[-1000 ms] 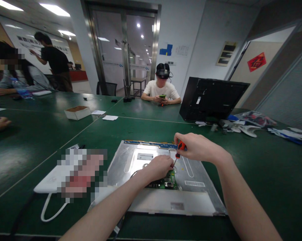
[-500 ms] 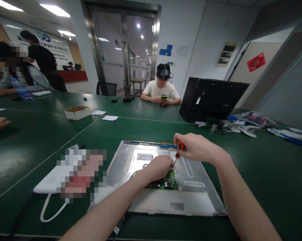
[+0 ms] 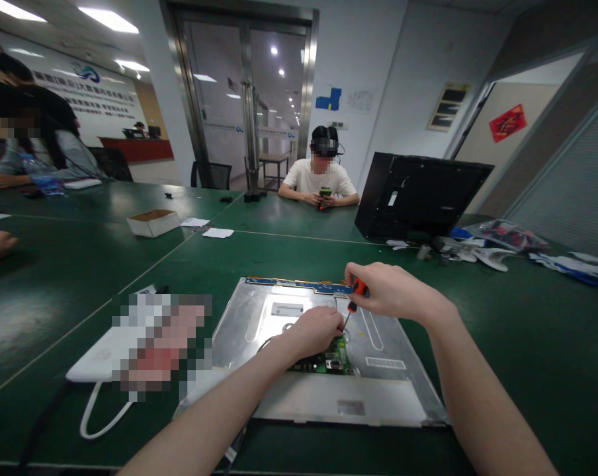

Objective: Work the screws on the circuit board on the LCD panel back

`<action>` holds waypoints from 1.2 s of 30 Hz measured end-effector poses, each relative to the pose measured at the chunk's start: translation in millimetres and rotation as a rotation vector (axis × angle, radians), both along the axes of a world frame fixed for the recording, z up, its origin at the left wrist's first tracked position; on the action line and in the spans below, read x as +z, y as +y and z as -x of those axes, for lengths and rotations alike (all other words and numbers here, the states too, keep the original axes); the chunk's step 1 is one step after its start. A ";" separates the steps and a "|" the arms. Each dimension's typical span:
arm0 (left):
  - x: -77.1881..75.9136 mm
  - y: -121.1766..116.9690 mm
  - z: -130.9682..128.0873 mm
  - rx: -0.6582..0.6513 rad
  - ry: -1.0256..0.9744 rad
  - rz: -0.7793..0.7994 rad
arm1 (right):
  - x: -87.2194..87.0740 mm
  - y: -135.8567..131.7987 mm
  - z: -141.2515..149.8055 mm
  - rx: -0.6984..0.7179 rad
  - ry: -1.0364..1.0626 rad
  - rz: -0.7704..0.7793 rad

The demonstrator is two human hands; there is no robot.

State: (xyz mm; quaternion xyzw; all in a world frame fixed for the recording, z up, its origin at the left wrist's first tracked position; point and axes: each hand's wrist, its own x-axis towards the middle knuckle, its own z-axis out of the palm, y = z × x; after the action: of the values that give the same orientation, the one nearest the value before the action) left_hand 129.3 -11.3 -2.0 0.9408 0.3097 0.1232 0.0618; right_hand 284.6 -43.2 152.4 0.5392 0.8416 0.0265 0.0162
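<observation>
A silver metal display panel [image 3: 279, 330] lies back-up on the green table [image 3: 229, 264] in front of me. A small green circuit board [image 3: 329, 361] sits on it near the middle. My right hand [image 3: 393, 291] is closed round an orange-handled screwdriver [image 3: 356, 291], whose tip points down at the board. My left hand [image 3: 313, 330] rests curled on the panel, fingers pinched by the screwdriver tip and touching the board. What the left fingers pinch is hidden.
A white device with a cable [image 3: 100, 370] lies left of the panel. A black monitor shell [image 3: 418, 195] and loose parts [image 3: 482, 254] stand at the back right. A small cardboard box [image 3: 153, 222] and papers [image 3: 218, 233] lie further back. A seated person [image 3: 319, 178] faces me; other people sit left.
My hands and the screwdriver have barely moved. A person standing in the far left background has walked leftward.
</observation>
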 end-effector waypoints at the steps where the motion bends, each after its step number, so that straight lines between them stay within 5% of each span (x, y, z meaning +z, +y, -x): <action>1: 0.7 -0.2 0.0 0.001 -0.002 0.004 | 0.9 -0.8 0.8 0.001 0.002 0.008; 36: 4.7 -2.2 -0.3 0.018 0.008 0.043 | 1.2 -0.9 3.0 -0.021 -0.018 -0.013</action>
State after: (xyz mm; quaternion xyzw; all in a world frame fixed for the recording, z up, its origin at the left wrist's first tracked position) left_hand 129.7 -13.4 2.7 0.9369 0.3208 0.1135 0.0795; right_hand 281.6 -44.1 153.6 0.5478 0.8355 0.0366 0.0205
